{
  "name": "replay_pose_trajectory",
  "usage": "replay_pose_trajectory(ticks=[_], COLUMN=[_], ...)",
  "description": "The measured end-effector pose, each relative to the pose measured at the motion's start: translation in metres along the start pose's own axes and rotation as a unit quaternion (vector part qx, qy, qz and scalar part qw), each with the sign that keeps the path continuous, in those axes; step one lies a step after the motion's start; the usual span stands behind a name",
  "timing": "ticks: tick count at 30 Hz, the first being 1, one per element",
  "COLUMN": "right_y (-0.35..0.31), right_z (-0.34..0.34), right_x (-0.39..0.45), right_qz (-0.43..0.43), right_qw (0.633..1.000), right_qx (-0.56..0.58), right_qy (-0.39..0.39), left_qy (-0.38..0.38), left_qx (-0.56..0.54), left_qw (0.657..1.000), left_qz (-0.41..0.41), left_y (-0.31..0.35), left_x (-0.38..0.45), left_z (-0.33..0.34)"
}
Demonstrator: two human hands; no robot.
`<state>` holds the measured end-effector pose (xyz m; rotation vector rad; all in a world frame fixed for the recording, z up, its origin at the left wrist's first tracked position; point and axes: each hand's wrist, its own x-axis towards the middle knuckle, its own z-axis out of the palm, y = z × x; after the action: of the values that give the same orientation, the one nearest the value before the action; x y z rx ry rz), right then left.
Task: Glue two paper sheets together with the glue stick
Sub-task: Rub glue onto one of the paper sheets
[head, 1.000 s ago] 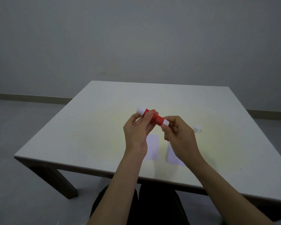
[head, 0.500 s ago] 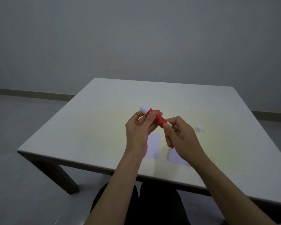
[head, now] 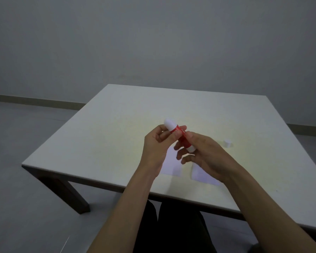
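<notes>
hands (head: 181,148) holding glue stick (head: 181,136) hide paper sheets (head: 171,167); cap (head: 227,143) nearby.

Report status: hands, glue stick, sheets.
Left hand grips glue stick; right hand at its base. Two paper sheets apart on table. Cap off.

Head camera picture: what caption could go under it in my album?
Both hands, left hand and right hand, hold a red glue stick above two paper sheets on a table.
</notes>
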<state>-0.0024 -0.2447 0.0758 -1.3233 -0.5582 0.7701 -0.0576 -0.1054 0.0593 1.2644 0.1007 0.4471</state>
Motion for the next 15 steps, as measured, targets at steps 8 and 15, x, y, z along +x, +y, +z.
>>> replay_pose_trajectory(ticks=[8, 15], right_y=[0.022, 0.049], right_z=[-0.029, -0.015], right_x=[0.033, 0.049], right_qz=[-0.032, -0.035], right_qw=[0.888, 0.821], right_qx=[-0.414, -0.548], right_qy=[0.197, 0.156], left_qy=[-0.201, -0.291], left_qx=[0.546, 0.632], left_qw=[0.809, 0.707], left_qz=[-0.085, -0.129], left_y=[0.007, -0.028], left_x=[0.044, 0.051], left_z=[-0.079, -0.094])
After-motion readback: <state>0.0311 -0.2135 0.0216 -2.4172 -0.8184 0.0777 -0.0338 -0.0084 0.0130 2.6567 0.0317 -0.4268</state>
